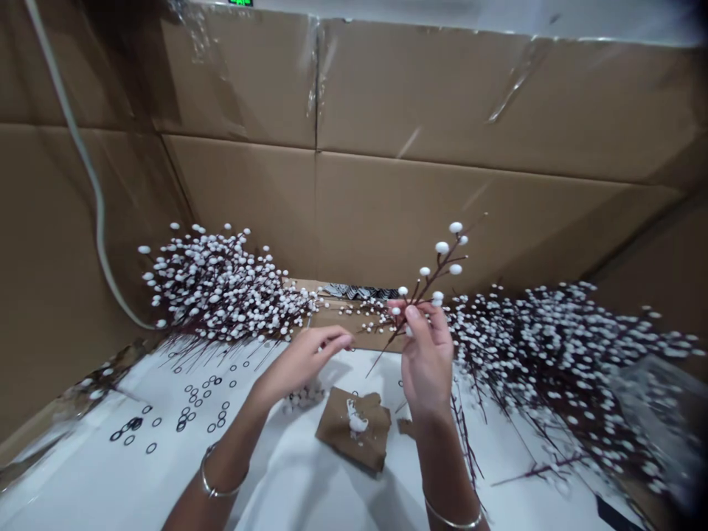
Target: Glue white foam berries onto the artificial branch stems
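My right hand point(428, 361) is closed on a berry branch point(431, 279), a dark twig with white berries, pinched between thumb and fingers. The branch slants up to the right, and its bare stem end points down left. To its left, my left hand point(302, 361) has thumb and fingers drawn together; whatever is between them, if anything, is hidden. Loose white berries point(302, 398) lie partly behind my left wrist. Between my forearms rests a piece of cardboard point(337, 431) carrying a white smear of paste point(357, 420).
A large bunch of berry branches point(221, 284) lies at the left, another bunch point(531, 339) at the right. Small black rings point(193, 398) are scattered on the white table point(99, 472). Cardboard walls point(387, 199) enclose the back and sides. A pale cable point(98, 199) hangs left.
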A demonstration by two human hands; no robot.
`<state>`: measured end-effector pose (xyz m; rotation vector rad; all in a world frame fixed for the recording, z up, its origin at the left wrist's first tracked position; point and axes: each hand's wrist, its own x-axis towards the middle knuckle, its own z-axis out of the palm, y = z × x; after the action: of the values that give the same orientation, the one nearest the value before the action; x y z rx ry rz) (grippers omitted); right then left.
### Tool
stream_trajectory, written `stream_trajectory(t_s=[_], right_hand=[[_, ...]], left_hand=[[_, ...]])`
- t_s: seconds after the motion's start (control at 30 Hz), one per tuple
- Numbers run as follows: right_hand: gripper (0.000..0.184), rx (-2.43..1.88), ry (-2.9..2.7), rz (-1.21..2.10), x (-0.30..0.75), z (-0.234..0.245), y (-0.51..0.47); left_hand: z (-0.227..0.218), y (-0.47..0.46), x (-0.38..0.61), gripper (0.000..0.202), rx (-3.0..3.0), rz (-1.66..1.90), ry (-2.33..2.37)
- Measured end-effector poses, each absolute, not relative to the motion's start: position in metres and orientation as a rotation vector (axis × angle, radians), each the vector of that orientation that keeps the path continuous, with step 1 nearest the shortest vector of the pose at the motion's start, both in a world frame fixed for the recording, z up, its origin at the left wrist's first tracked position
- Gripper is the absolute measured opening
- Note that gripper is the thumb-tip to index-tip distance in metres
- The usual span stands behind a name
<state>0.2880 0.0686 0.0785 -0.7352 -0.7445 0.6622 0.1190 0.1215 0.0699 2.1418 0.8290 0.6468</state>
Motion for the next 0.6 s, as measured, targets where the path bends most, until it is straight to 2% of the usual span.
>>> stream_trajectory(t_s=[0.1, 0.2, 0.3, 0.4, 0.6], right_hand=[[0.012, -0.749, -0.753, 0.614, 0.291, 0.078, 0.071], [0.013, -0.772, -0.764, 0.638, 0.291, 0.076, 0.072], [0.010, -0.767, -0.735, 0.681, 0.290, 0.074, 0.073], [0.013, -0.756, -0.691, 0.721, 0.290, 0.074, 0.074], [0.016, -0.782, -0.702, 0.748, 0.289, 0.074, 0.074]], left_hand=[[0.045, 0.149, 0.103, 0.030, 2.336, 0.185, 1.202], [0.017, 0.168, 0.101, 0.015, 2.307, -0.091, 1.314], [0.002, 0.174, 0.109, 0.009, 2.234, -0.328, 1.338], [-0.002, 0.174, 0.117, 0.003, 2.211, -0.456, 1.349], [-0.013, 0.174, 0.123, 0.019, 2.166, -0.494, 1.445]])
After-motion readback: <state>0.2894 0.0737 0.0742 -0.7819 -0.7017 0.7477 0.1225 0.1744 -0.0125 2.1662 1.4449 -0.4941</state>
